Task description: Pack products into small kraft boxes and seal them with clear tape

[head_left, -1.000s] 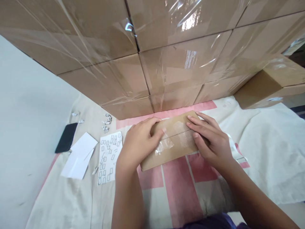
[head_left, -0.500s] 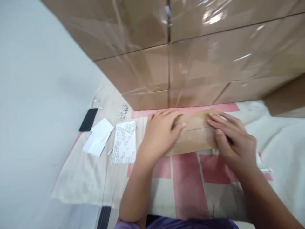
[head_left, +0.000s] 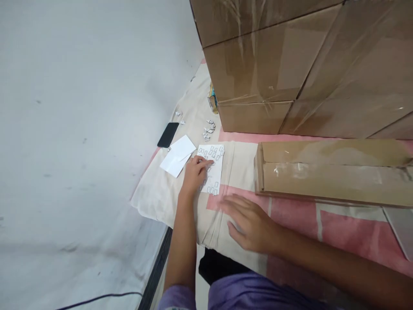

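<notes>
My left hand (head_left: 195, 174) rests on a white sticker sheet (head_left: 213, 170) printed with small rectangles; its fingers are curled, the fingertips pressing the sheet. Stretched out flat and holding nothing, my right hand (head_left: 250, 221) hovers over the cream and pink cloth (head_left: 238, 168), slightly blurred. A long flat cardboard box (head_left: 332, 176), taped along its seam, lies on the cloth to the right, free of both hands.
A stack of film-wrapped cartons (head_left: 300, 64) rises behind the long box. White paper sheets (head_left: 177, 155), a black phone (head_left: 168, 134) and small crumpled foil bits (head_left: 209, 128) lie at the cloth's left end. Grey floor (head_left: 80, 129) spreads to the left.
Both hands left the long cardboard box. My left hand moved to the sticker sheet and my right hand dropped toward the cloth. The view swung left.
</notes>
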`<state>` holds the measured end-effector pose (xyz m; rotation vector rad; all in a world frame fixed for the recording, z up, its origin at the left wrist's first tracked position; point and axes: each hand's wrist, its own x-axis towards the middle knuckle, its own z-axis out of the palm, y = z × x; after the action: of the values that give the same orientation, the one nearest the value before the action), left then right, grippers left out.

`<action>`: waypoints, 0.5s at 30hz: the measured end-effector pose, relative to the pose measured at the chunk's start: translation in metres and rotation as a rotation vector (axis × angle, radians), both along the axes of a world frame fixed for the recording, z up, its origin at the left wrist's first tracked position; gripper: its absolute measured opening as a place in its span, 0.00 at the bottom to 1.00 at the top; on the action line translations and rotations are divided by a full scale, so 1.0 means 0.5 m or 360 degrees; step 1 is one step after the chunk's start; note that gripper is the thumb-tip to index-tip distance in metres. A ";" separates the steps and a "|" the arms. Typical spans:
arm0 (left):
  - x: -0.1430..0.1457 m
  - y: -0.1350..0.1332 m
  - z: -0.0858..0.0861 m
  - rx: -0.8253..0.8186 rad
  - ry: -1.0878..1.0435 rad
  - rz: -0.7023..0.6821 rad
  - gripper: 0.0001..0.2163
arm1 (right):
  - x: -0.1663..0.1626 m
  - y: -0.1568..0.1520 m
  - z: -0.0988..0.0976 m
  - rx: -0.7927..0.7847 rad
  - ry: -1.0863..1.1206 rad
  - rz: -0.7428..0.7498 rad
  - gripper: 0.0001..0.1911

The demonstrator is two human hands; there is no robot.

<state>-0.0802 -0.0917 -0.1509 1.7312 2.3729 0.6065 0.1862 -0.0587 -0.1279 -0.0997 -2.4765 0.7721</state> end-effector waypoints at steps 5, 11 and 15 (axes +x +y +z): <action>0.022 -0.019 0.003 -0.0011 0.0018 0.0090 0.16 | -0.149 0.068 -0.065 -0.0080 -0.0414 -0.0390 0.35; 0.010 -0.041 0.015 -0.0109 0.0032 0.0087 0.17 | -0.171 0.093 -0.083 -0.0047 -0.0500 -0.0430 0.35; 0.021 -0.034 0.012 -0.0181 0.0073 0.0078 0.16 | -0.167 0.091 -0.083 -0.0080 -0.0473 -0.0447 0.35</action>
<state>-0.0699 -0.1088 -0.1448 1.6619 2.4357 0.4336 0.1025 -0.0132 -0.1692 -0.6071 -2.6371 0.7410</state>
